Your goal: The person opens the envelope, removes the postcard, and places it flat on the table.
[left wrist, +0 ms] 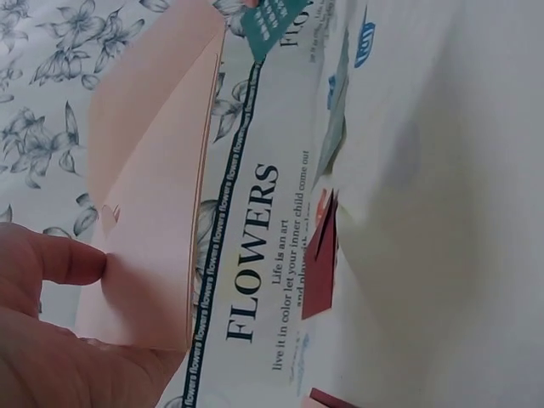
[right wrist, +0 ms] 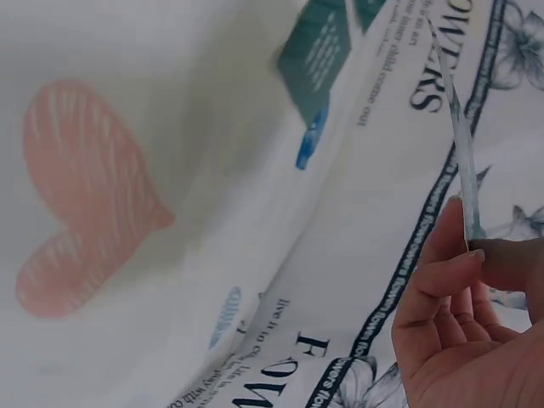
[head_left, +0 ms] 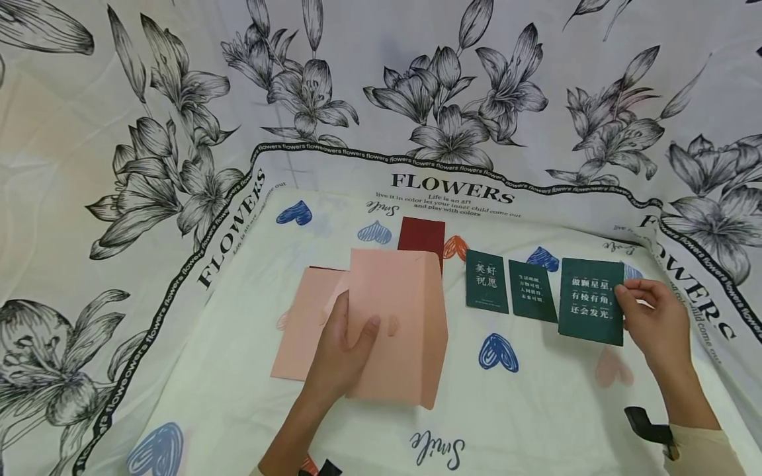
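My left hand [head_left: 351, 344] grips a pink envelope [head_left: 393, 291] by its left side, the thumb across its face. The envelope's flap [head_left: 436, 330] stands unfolded on the right. Between the thumb and fingers of my right hand [head_left: 657, 317] is the right edge of a dark green card [head_left: 589, 324] with white lettering, held up off the cloth. In the right wrist view that card [right wrist: 463, 153] shows edge-on. Two smaller green cards, one [head_left: 487, 297] and another [head_left: 532, 307], lie to its left. Behind the held envelope is a dark red card [head_left: 419, 231], partly hidden.
Another pink envelope [head_left: 297, 330] lies at the left, partly covered by my left hand, with a dark red edge at its top. The cloth [head_left: 238, 410] carries printed hearts and lettering. Its flower-printed part [head_left: 440, 99] rises at the back and sides.
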